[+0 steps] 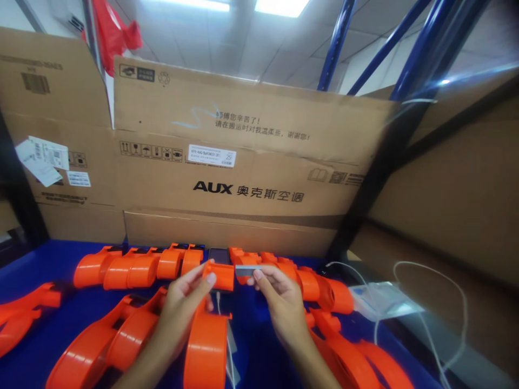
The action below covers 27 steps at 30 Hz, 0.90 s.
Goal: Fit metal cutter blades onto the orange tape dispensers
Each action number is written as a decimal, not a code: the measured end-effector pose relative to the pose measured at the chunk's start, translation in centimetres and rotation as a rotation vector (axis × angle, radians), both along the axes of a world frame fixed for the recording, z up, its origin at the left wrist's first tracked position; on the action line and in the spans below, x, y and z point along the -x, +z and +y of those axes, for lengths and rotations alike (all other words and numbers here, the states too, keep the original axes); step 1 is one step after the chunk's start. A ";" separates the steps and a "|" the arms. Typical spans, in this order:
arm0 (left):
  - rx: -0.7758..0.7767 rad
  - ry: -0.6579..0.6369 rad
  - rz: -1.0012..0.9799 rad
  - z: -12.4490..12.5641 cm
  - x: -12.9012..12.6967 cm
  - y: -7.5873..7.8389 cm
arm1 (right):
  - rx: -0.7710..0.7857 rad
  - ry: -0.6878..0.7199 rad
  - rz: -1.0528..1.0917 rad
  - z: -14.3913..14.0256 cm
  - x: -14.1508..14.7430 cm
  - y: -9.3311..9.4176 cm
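Blue table (48, 265) carries the work; at its near middle the left hand (184, 305) pinches a small orange part (222, 276) between thumb and fingers. Just right of it, the right hand (279, 302) clamps a flat grey strip (248, 270), one end touching the part. Orange housings (133, 267) lie in rows left, right and near. A dark phone (219, 255) lies just beyond the part. White cable (430, 308) and a clear bag (381, 300) sit at right. Cartons (251, 162) wall the far side; blue racking (409, 48) rises under ceiling lights (279, 6).
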<state>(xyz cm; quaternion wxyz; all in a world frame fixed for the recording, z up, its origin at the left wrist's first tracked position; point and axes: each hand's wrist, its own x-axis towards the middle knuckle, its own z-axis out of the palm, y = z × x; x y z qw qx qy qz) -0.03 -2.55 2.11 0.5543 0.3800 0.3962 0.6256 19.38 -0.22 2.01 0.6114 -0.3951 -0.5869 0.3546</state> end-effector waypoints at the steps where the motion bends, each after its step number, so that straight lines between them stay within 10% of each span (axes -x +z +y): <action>1: 0.003 -0.003 0.011 0.0 0.0 -0.1 | -0.001 -0.004 0.017 0.0 -0.1 0.0; 27: -0.068 -0.023 0.044 -0.4 -0.1 -0.2 | 0.043 0.077 0.039 -0.3 0.0 0.1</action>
